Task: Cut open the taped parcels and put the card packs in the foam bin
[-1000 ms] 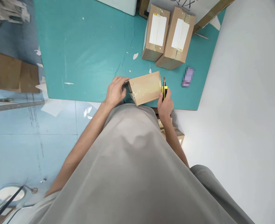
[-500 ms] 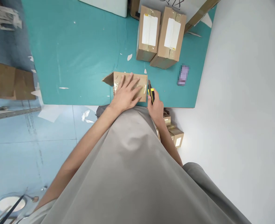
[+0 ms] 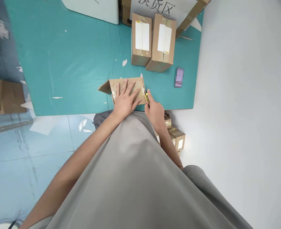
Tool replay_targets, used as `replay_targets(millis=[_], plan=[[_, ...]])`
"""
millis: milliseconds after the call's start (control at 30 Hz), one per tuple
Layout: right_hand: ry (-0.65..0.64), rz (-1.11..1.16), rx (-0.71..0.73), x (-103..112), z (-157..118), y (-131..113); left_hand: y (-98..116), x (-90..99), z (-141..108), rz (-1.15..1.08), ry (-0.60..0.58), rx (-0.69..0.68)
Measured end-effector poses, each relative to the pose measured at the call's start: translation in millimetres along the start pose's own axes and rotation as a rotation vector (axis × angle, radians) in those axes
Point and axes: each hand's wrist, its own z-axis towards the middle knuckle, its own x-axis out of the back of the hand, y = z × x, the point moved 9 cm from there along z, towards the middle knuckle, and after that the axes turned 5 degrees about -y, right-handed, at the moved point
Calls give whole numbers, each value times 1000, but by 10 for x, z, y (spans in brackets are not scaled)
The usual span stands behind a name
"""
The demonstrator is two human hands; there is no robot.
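Observation:
A small cardboard box (image 3: 140, 83) lies at the front edge of the green-topped table, with clear tape shining on it and a flap standing out at its left end. My left hand (image 3: 126, 99) rests flat on top of the box, fingers spread. A yellow and black box cutter (image 3: 147, 96) is gripped in my right hand (image 3: 155, 112). Its tip is at the right end of the box; whether the blade has entered the cardboard or tape I cannot tell.
Two taped boxes with white labels, a left one (image 3: 141, 57) and a right one (image 3: 161, 62), stand behind. A blurred purple item (image 3: 179, 77) lies to the right. Paper scraps dot the table (image 3: 78, 70). More boxes (image 3: 178, 137) are stacked below, by the wall.
My right hand has brought the box cutter against the right end of the box, and its handle is tilted more. My left hand stays on top. The whole view has shifted slightly.

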Motion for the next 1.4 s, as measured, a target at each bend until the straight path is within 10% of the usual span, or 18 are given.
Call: replay_targets(millis=[567, 800, 1000, 1233, 1400], plan=[[-120, -213, -131, -34, -484, -1, -43, -67, -64, -99, 54, -15], [31, -102, -38, 254, -201, -149, -48, -58, -59, -97, 47, -11], [-7, -107, -62, 53, 8, -92, -30, -99, -85, -21, 21, -19], [-169, -185, -119, -221, -439, 22, -60, -124, -87, -8, 27, -9], [9, -83, -129, 37, -433, 252, -87, -105, -59, -24, 20, -30]])
